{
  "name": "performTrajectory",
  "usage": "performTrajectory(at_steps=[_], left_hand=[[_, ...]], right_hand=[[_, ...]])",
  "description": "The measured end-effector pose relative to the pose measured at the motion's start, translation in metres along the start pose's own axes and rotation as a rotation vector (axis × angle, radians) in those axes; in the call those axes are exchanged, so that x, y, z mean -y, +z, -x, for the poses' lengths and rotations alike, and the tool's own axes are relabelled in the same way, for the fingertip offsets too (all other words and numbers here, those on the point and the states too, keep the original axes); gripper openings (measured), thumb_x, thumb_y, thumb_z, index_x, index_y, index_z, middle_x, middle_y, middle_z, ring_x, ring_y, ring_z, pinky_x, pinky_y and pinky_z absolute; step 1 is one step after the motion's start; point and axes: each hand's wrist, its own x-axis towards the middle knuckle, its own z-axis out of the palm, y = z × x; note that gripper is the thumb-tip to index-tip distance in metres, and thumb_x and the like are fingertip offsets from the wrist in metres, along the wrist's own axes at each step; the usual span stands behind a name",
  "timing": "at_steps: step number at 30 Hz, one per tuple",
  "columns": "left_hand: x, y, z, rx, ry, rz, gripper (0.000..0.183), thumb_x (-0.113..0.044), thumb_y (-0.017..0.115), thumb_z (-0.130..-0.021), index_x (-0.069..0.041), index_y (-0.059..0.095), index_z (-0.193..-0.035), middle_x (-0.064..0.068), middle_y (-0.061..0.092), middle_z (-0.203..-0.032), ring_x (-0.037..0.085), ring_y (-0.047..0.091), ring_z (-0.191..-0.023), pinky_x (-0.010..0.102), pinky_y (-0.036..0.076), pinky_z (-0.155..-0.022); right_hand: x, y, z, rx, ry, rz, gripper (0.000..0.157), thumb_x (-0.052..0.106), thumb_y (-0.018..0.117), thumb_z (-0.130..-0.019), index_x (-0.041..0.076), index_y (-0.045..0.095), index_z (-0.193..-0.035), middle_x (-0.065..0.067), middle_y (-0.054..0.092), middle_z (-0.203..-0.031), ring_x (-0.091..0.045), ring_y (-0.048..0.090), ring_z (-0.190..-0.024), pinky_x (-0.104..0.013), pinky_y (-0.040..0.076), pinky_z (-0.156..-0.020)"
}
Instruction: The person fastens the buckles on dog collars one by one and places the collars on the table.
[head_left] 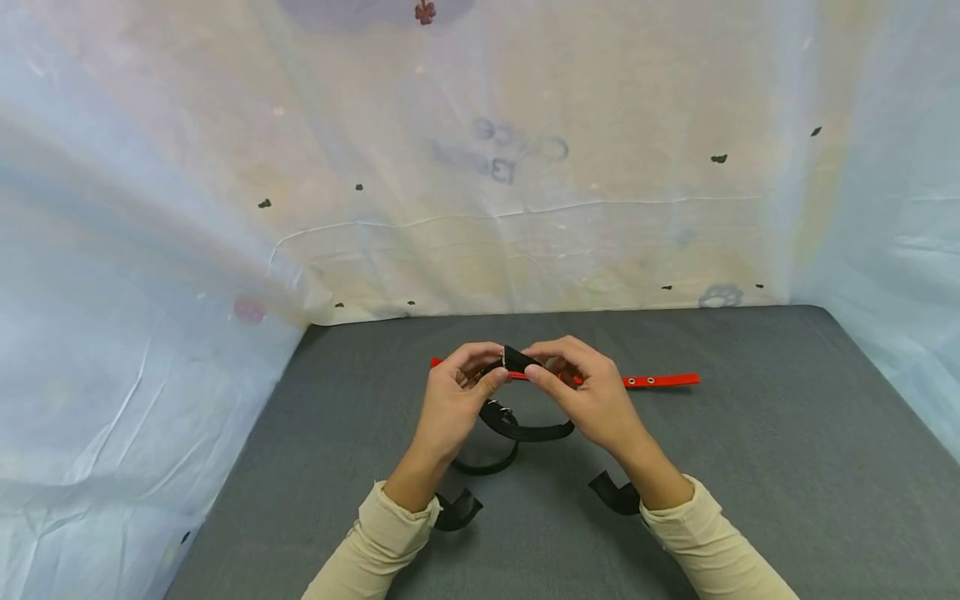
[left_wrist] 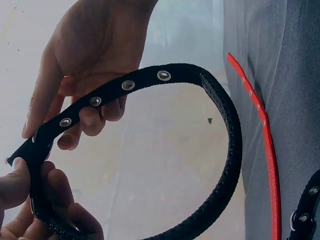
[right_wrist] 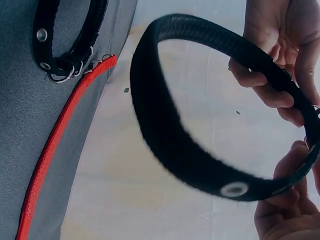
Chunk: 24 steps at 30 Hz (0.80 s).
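Both hands hold a black collar with metal eyelets [left_wrist: 128, 85] in front of me, its loop hanging below the fingers. My left hand [head_left: 448, 404] pinches it near the tip, with the thumb against the strap in the left wrist view. My right hand [head_left: 592, 392] grips the strap close beside it, fingers curled behind the eyelets. The strap's tip [left_wrist: 19, 152] sticks out past a metal fitting [left_wrist: 35, 134] between the two hands. Beneath the hands, a second black collar [head_left: 486, 471] lies looped on the table; its metal ring [right_wrist: 61, 79] shows in the right wrist view.
A red collar [head_left: 675, 380] lies stretched across the grey table [head_left: 772, 433] behind the hands, with eyelets at its right end. Pale sheeting [head_left: 600, 250] hangs behind the table and at both sides. Black bands [head_left: 459, 510] stick out at the wrists.
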Motion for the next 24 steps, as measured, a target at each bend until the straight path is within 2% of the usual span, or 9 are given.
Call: performTrajectory(at_steps=[4, 10, 17, 24], left_hand=[[0.0006, 0.0013, 0.0002, -0.007, 0.01, -0.002, 0.031, -0.008, 0.07, -0.092, -0.002, 0.064, -0.121, 0.018, 0.068, -0.113, 0.007, 0.067, -0.093, 0.023, 0.054, -0.08], [0.0022, 0.0025, 0.0005, -0.005, 0.052, -0.021, 0.031, -0.009, 0.07, -0.091, 0.0, 0.064, -0.12, 0.024, 0.067, -0.115, 0.005, 0.066, -0.094, 0.021, 0.053, -0.078], [0.0041, 0.0037, 0.0005, -0.004, 0.094, -0.035, 0.028, -0.007, 0.07, -0.091, -0.002, 0.067, -0.118, 0.02, 0.068, -0.112, 0.007, 0.066, -0.096, 0.021, 0.053, -0.078], [0.0044, 0.0036, 0.0004, 0.013, 0.113, -0.03, 0.028, -0.009, 0.07, -0.092, -0.001, 0.068, -0.119, 0.021, 0.067, -0.115, 0.008, 0.067, -0.097, 0.022, 0.055, -0.081]], right_hand=[[0.0009, -0.0004, 0.0003, -0.018, -0.016, -0.006, 0.022, 0.012, 0.072, -0.092, 0.023, 0.073, -0.111, 0.004, 0.063, -0.094, -0.011, 0.051, -0.065, -0.025, 0.045, -0.058], [0.0012, -0.0014, 0.0004, -0.044, -0.022, 0.044, 0.018, 0.013, 0.075, -0.09, 0.023, 0.075, -0.105, 0.004, 0.064, -0.095, -0.011, 0.048, -0.069, -0.025, 0.041, -0.06], [-0.0003, -0.0019, 0.0005, -0.064, -0.048, 0.054, 0.019, 0.011, 0.078, -0.086, 0.023, 0.076, -0.101, 0.004, 0.067, -0.1, -0.012, 0.053, -0.079, -0.023, 0.046, -0.067], [-0.0016, -0.0017, 0.0009, -0.071, -0.038, 0.064, 0.018, 0.014, 0.079, -0.087, 0.026, 0.076, -0.101, 0.007, 0.066, -0.096, -0.012, 0.05, -0.076, -0.025, 0.043, -0.064]])
